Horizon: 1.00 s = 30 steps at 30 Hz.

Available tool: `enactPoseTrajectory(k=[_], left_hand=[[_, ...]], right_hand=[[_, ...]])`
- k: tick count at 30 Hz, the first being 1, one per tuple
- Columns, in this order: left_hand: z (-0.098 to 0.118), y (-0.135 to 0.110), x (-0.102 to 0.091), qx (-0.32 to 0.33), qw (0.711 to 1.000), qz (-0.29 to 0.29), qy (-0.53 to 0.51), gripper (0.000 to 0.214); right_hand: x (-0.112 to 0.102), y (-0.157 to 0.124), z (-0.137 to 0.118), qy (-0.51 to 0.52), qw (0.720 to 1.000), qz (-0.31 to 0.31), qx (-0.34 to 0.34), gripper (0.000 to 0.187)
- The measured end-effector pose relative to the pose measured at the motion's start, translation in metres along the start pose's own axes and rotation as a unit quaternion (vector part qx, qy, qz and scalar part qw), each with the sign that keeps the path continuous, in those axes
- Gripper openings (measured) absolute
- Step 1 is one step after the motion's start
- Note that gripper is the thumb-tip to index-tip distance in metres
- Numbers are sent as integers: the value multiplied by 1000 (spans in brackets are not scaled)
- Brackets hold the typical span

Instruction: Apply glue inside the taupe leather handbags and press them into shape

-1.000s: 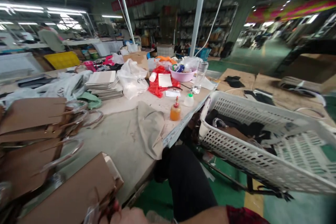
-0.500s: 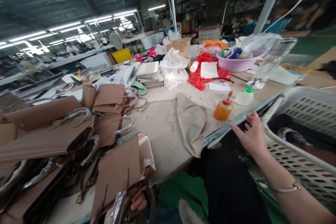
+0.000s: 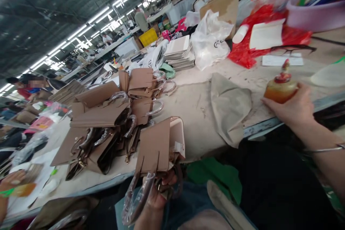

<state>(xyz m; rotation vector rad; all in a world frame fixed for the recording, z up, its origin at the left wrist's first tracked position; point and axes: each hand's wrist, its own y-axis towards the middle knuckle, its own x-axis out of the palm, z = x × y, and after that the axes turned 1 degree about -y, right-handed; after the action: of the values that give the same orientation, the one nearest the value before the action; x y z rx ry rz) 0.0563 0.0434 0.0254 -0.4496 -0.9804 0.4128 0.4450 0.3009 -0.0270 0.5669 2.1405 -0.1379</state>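
Observation:
At the table's front edge my left hand [image 3: 159, 190] is closed on a brown handbag [image 3: 155, 143]. The bag is held with its plastic-wrapped handles hanging down and its pale-lined side showing to the right. My right hand [image 3: 298, 106] is wrapped round a squat glue bottle [image 3: 280, 88] with orange liquid and a red cap, at the right of the table. Between the hands a crumpled grey-beige cloth [image 3: 229, 106] lies on the table [image 3: 194, 115]. Several more brown handbags [image 3: 102, 111] are piled to the left of the held one.
Behind the cloth stand a stack of pale boards [image 3: 179, 52], a white plastic bag [image 3: 211, 39], a red plastic bag [image 3: 248, 52] and a purple basin [image 3: 315, 14]. Eyeglasses [image 3: 293, 47] lie near the bottle. Another person's hand [image 3: 12, 179] shows at the far left.
My right hand has moved from beside the table edge to the glue bottle and closed round it. The view has swung left, and the handbag stays in my left hand.

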Motion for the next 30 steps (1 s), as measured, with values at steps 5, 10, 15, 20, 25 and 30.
enactPoseTrajectory(k=[5, 10, 15, 20, 25, 30], left_hand=[[-3, 2, 3, 14, 999, -45, 10, 23], [-5, 3, -2, 25, 998, -35, 37, 18], [-5, 0, -17, 31, 997, -9, 71, 15], [-7, 0, -25, 30, 994, 49, 94, 23], [-9, 3, -29, 51, 994, -5, 93, 16], [-9, 3, -37, 41, 993, -12, 114, 19]], right_hand=[[-46, -64, -16, 87, 988, -55, -113, 100], [-84, -166, -15, 261, 914, -237, -202, 72], [-92, -229, -10, 223, 881, -310, -278, 52], [-90, -246, -23, 221, 862, -356, -283, 52], [-83, -248, -38, 261, 860, -379, -222, 41], [-76, -249, -49, 294, 843, -427, -143, 38]])
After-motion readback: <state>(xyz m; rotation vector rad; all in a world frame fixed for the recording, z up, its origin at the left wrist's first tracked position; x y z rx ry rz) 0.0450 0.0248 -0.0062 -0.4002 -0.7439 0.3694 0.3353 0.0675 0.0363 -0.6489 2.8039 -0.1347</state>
